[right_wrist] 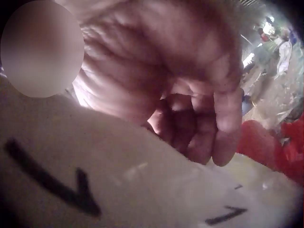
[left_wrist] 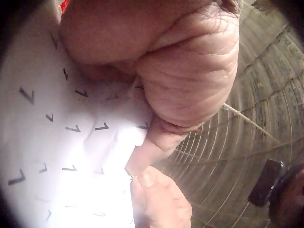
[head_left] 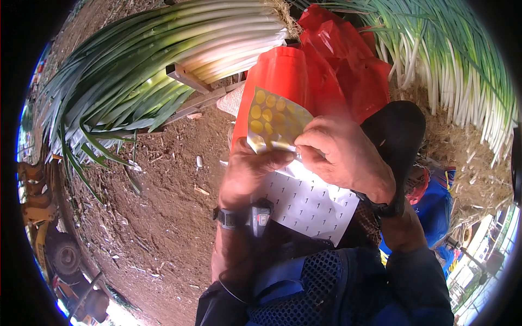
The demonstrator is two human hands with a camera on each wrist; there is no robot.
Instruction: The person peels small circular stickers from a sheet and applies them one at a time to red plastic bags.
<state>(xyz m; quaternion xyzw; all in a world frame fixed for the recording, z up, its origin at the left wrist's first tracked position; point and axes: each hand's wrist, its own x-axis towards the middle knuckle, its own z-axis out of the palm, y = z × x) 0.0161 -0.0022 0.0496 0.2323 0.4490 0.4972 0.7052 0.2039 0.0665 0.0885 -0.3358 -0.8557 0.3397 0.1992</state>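
Observation:
A sheet with rows of yellow round stickers [head_left: 267, 114] is pinched at its lower edge by my left hand [head_left: 247, 168], thumb on top. My right hand [head_left: 345, 155], fingers curled, pinches the sheet's lower right edge close to the left thumb. Below the hands hangs a white part printed with black marks like the figure 1 [head_left: 310, 204], also large in the left wrist view [left_wrist: 71, 147] and the right wrist view [right_wrist: 118, 175]. In the left wrist view the left hand [left_wrist: 161, 57] meets fingertips of the right hand [left_wrist: 161, 199]. Behind the sheet is a red bag [head_left: 280, 65].
Leeks [head_left: 217, 43] lie in a large stack at the upper left beside a metal frame [head_left: 187, 77]. Green onions [head_left: 446, 70] are piled at the upper right. Brown soil [head_left: 157, 201] covers the ground; a blue bag [head_left: 435, 209] is at the right, a wheeled machine [head_left: 65, 255] at the left.

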